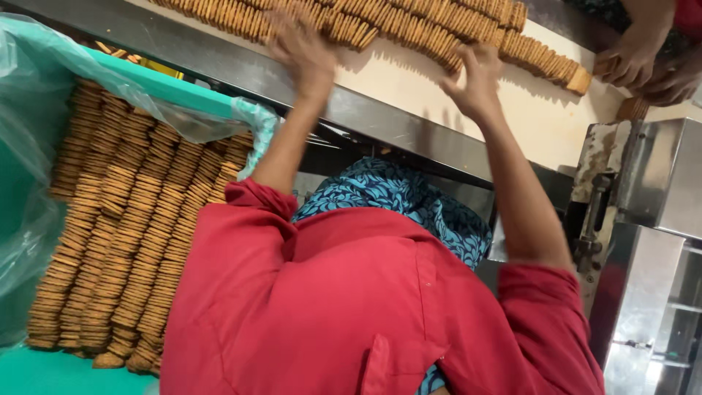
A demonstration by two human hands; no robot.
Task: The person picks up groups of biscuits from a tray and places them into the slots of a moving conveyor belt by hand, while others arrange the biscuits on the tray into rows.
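Head view, brown biscuit row (409, 25), both hands (307, 51) touching

Lighting, as I read it: bright, warm, from above; I can't make out the source. Shadows: soft ones under both raised hands on the pale conveyor belt (409, 80). Glare: white sheen on the steel housing (658, 183) and clear plastic liner (29, 110) (creases catching it). Blur: left hand (301, 45) motion-smeared; right hand (477, 79) softer-edged. Frame tilted; biscuit rows (131, 219) reasonably sharp.
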